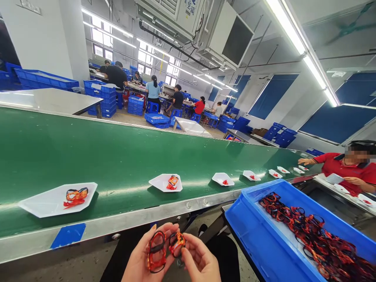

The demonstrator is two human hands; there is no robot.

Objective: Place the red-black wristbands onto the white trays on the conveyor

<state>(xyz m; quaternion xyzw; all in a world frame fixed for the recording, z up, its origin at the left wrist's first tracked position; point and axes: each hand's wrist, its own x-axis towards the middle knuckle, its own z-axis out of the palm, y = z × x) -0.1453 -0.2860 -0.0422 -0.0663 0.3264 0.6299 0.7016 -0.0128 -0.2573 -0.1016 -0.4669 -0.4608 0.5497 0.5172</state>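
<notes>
Cradled a black-and-orange looped piece (pixel 157 248) in the left hand (pixel 138 256), with fingers half-curled around it; pinched a second piece (pixel 178 243) in the right hand (pixel 204 258), with thumb and fingertips closed. Held both before the green belt (pixel 117 150), left of the blue bin (pixel 257 235). Couldn't clearly make out any join between them.

Glossy red-black piece (pixel 158 248), smooth plastic bin (pixel 255 231)

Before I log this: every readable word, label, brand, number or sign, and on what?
"空调": ceiling air-conditioning unit; adjoining characters cropped or unclear.
Yellow sticker on it: too small.
Pillar plate: too blurred.
Held black-and-orange looped pieces: no legible text.
Nothing else legible.
</notes>
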